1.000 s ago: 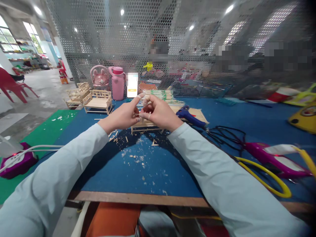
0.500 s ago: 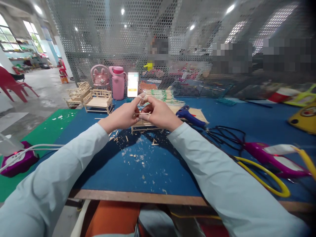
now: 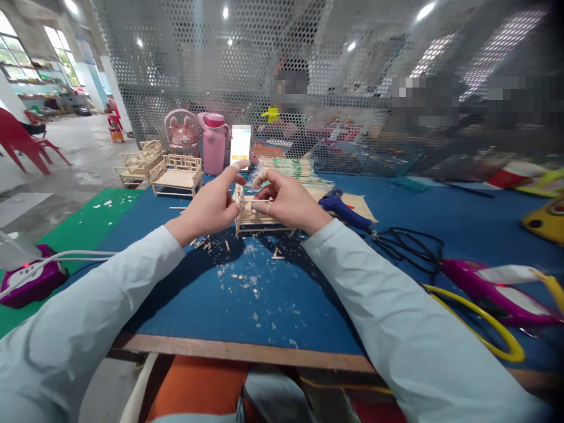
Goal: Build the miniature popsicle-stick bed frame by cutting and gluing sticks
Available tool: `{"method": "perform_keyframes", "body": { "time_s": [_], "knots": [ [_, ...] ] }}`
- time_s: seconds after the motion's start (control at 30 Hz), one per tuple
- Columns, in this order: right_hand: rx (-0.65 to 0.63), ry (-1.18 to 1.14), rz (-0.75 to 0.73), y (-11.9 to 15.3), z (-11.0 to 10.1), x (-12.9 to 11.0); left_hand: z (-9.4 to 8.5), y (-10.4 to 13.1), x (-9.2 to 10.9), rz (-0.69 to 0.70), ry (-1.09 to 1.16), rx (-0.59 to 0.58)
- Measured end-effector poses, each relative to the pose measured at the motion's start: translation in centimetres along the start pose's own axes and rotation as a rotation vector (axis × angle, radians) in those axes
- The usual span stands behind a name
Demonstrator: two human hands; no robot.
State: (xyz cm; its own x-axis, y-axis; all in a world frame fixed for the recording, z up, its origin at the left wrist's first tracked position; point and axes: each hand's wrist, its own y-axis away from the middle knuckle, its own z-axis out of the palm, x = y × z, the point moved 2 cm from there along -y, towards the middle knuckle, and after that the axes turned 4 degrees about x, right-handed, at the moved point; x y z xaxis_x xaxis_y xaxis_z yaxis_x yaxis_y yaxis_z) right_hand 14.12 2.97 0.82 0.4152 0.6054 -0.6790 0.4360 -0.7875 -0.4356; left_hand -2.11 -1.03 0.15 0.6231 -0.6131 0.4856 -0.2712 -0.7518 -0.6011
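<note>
A miniature bench of thin pale sticks (image 3: 259,221) stands on the blue table between my hands, partly hidden by them. My left hand (image 3: 210,201) is beside the bench's left end, thumb and index finger apart, with nothing visible held in it. Over the right part of the bench, my right hand (image 3: 288,202) has thumb and fingers pinched on what looks like a thin wooden stick (image 3: 261,201); most of it is covered by the fingers. Some fingertips are wrapped in pale tape. Stick offcuts (image 3: 277,254) lie in front of the bench.
Finished miniature benches (image 3: 177,175) stand back left, near a pink flask (image 3: 214,144) and a lit phone (image 3: 240,144). A blue glue gun (image 3: 343,208) lies right of the bench, its cable running toward a purple power strip (image 3: 493,288). Bundled sticks (image 3: 288,167) lie behind.
My hands, which met over the bench, have moved apart. The left hand has shifted left and its fingers have spread; the right stays over the bench. The view has shifted slightly.
</note>
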Motion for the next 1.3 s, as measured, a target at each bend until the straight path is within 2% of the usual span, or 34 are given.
{"method": "perform_keyframes", "body": {
  "time_s": [0.07, 0.1, 0.27, 0.4, 0.57, 0.7, 0.83, 1.07, 1.3],
  "knots": [
    [0.007, -0.034, 0.009, 0.0, 0.1, 0.1, 0.6, 1.1, -0.6, -0.112, 0.044, 0.148],
    [0.011, -0.039, 0.015, 0.0, 0.1, 0.1, 1.1, 1.7, -0.9, -0.157, 0.070, 0.180],
    [0.033, -0.008, 0.000, 0.3, 0.1, -0.1, 4.1, 2.9, -1.0, -0.266, 0.128, 0.185],
    [0.049, -0.003, -0.001, 0.4, 0.1, -0.2, 4.9, 2.3, -0.6, -0.319, 0.114, 0.256],
    [0.047, 0.010, -0.007, 0.3, 0.1, 0.0, 5.2, 2.2, -0.8, -0.323, 0.154, 0.297],
    [0.030, -0.007, -0.008, 0.3, 0.1, -0.1, 4.9, 2.1, -0.7, -0.188, 0.028, 0.303],
    [0.022, -0.009, 0.000, 0.3, 0.1, -0.2, 3.8, 1.3, -0.5, -0.045, -0.160, 0.237],
    [0.008, -0.020, 0.023, 0.3, 0.0, -0.1, 1.9, -0.6, -0.1, -0.016, -0.297, 0.016],
    [0.001, -0.014, 0.014, 0.4, 0.1, -0.3, 0.6, -2.6, 0.5, 0.112, -0.452, -0.231]
  ]
}}
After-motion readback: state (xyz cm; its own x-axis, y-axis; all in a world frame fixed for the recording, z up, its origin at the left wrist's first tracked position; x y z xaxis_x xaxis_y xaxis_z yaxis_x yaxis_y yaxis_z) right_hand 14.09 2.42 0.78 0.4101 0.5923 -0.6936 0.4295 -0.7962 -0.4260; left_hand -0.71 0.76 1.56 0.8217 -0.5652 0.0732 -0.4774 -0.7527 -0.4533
